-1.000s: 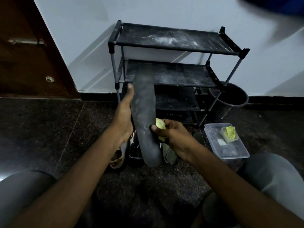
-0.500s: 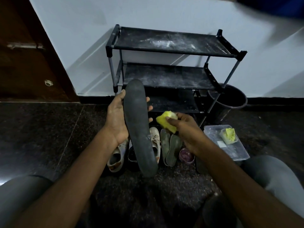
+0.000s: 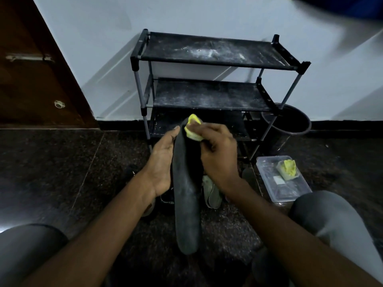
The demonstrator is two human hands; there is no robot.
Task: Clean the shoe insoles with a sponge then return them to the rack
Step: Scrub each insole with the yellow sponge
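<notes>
A long black insole (image 3: pixel 185 199) stands upright in front of me, held from the left side by my left hand (image 3: pixel 163 160), whose thumb lies along its left edge. My right hand (image 3: pixel 217 150) grips a yellow sponge (image 3: pixel 193 128) and presses it against the top end of the insole. Behind them the black three-tier shoe rack (image 3: pixel 209 94) stands against the white wall, its shelves dusty and bare. Pale green insoles (image 3: pixel 211 193) lie on the floor behind my right wrist, partly hidden.
A clear plastic box (image 3: pixel 284 183) with a second yellow sponge (image 3: pixel 288 168) on it sits on the floor at right. A black bucket (image 3: pixel 290 125) stands beside the rack. Shoes lie hidden behind my hands. A brown door (image 3: pixel 31 69) is at left. My knees frame the bottom corners.
My right hand has carried the sponge from beside the insole up onto its top end. The insole has come lower and closer to me in my left hand.
</notes>
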